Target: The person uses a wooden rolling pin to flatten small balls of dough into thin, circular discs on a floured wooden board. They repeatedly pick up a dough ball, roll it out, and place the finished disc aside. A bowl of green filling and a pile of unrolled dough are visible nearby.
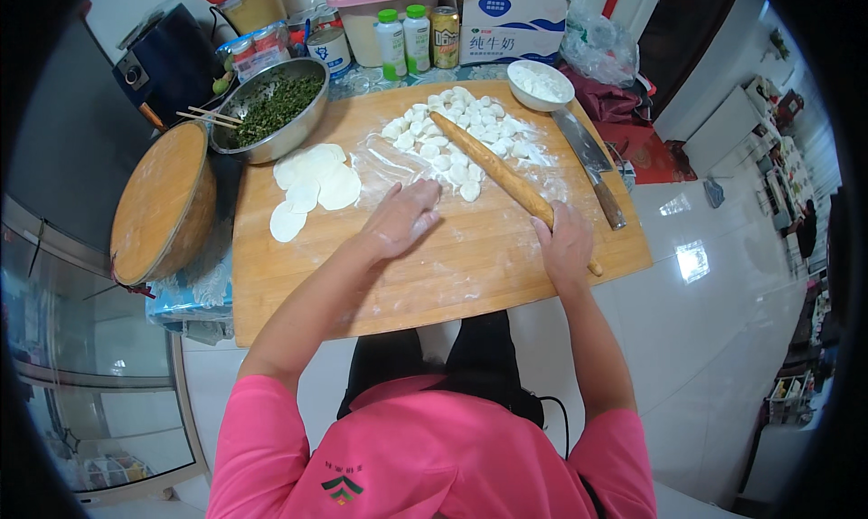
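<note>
My right hand (568,241) grips a tapered wooden rolling pin (491,166) near its lower end; the far end lies over a pile of floured dough pieces (468,122). My left hand (403,217) rests palm down on the wooden board (434,275), its fingertips at smeared flour near the pile's lower left edge. What lies under that palm is hidden. Left of this hand, several thin round dough wrappers (319,180) overlap on the board. Behind them, a steel bowl (315,109) holds chopped green filling, with chopsticks (210,117) across its left rim.
A cleaver (588,149) lies on the board's right side, below a white bowl of flour (540,86). At the left stands a round wooden-topped object (163,204). Bottles (391,44), a can (445,37) and a carton (513,31) line the back.
</note>
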`<state>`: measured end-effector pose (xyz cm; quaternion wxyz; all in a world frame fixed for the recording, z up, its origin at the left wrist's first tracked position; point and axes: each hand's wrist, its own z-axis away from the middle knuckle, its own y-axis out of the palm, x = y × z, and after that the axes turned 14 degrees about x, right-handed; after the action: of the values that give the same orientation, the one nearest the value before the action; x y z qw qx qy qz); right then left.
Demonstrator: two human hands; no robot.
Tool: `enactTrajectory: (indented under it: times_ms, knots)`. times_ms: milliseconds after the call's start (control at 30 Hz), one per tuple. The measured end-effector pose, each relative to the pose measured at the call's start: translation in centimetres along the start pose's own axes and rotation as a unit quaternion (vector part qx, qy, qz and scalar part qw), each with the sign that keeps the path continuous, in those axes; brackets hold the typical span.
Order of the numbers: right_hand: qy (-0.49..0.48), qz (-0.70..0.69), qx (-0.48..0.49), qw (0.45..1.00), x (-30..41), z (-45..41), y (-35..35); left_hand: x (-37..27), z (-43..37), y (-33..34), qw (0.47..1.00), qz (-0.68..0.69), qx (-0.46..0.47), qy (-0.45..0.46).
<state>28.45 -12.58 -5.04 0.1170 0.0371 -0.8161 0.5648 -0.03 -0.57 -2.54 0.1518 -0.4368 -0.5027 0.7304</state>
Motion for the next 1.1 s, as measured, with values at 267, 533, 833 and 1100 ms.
enactTrajectory:
  times_ms: [267,533,833,1100]
  knots:
    - [0.003,-0.014,0.001,1.0,0.2,-0.2,-0.4,0.6,-2.2,-0.6,0.991,0.063,-0.078,-0.089]
    - [0.011,-0.013,-0.01,1.0,0.2,0.0,-0.3,2.0,-1.9,-3.6,0.985,-0.031,-0.157,-0.067]
    - [-0.002,-0.006,-0.014,1.0,0.4,0.0,-0.2,3.7,-2.8,-0.9,0.979,-0.12,0.001,-0.163]
    - [-0.021,-0.031,-0.016,0.999,0.2,-0.1,-0.3,-1.1,-0.7,1.7,0.977,-0.208,0.053,0.009]
